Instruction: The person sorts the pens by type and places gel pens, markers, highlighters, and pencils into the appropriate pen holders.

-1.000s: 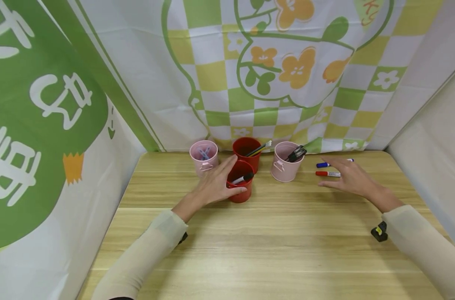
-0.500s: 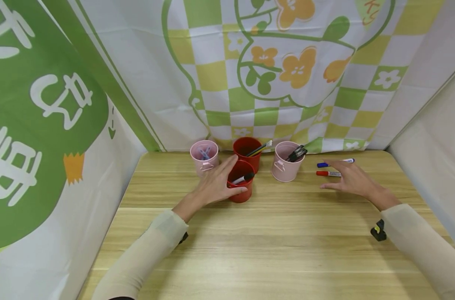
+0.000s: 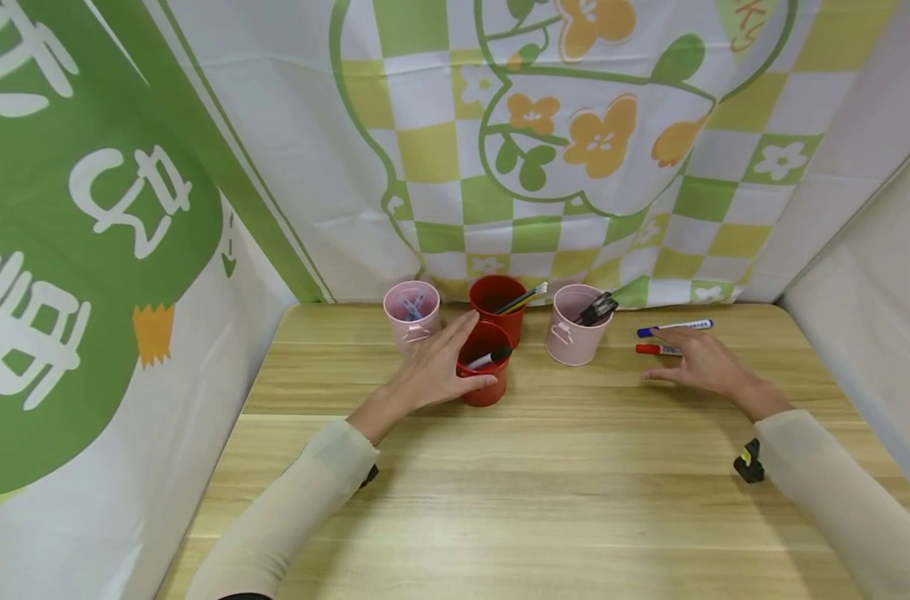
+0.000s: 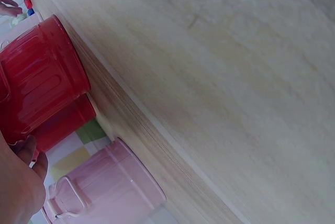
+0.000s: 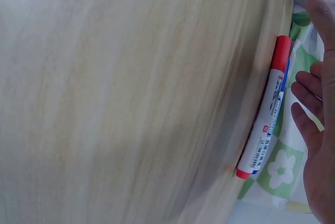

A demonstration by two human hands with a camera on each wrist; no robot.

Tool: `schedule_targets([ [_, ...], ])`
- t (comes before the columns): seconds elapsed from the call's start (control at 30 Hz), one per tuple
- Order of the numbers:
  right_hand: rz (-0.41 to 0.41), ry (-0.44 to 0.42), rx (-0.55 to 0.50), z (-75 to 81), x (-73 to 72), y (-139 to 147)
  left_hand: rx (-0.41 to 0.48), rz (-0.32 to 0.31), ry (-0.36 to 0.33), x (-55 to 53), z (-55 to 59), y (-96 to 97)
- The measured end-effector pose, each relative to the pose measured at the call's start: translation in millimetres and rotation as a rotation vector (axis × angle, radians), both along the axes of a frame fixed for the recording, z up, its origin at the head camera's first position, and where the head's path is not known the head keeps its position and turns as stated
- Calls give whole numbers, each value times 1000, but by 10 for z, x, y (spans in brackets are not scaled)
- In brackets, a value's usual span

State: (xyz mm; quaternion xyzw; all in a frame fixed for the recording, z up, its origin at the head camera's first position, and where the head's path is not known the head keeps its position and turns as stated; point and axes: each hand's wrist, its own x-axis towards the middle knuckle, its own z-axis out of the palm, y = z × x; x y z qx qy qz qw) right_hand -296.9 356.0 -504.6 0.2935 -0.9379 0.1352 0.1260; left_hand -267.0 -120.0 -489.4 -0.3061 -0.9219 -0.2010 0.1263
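My left hand [image 3: 428, 367] holds the front red bucket [image 3: 485, 390] by its left side, thumb across the front and fingers toward the back rim. Inside this bucket leans a black-capped marker [image 3: 492, 358]. In the left wrist view the bucket [image 4: 44, 72] stands on the table, with a few fingertips showing. On the right, my right hand [image 3: 702, 362] hovers with spread fingers over a red-capped marker [image 3: 647, 349], partly covering it. Behind that lies a blue-capped marker [image 3: 683, 326]. The right wrist view shows the red marker [image 5: 264, 119] beside the fingers, apart from them.
A pink bucket [image 3: 408, 332] with light-blue sticks stands at left. Behind the held one is another red bucket [image 3: 513, 333] with thin pencil-like sticks [image 3: 528, 297]. A right pink bucket [image 3: 575, 346] holds black pens [image 3: 596, 308]. Patterned cloth [image 3: 492, 200] hangs behind the table [image 3: 500, 500].
My right hand has come slightly lower and nearer, uncovering more of the blue marker. My left hand stays on the red bucket. The head view has shifted slightly.
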Motion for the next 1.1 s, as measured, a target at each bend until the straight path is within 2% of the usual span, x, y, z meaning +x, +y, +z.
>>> schedule_targets([
  [0.23, -2, 18, -10, -82, -36, 74, -3, 6, -1, 7, -4, -4],
  [0.47, -59, -54, 8, -116, -57, 102, -8, 6, -4, 17, 6, -6],
  [0.57, -60, -57, 5, -128, -62, 107, -13, 9, 5, 17, 7, -6],
  [0.77, -40, -28, -19, -171, -82, 115, -28, 14, 17, 19, 1, -8],
  [1.0, 19, 57, -69, -231, -136, 113, -22, 12, 60, 4, -9, -7],
  [1.1, 17, 70, -92, -259, -161, 112, -22, 12, 63, 4, -12, -8],
])
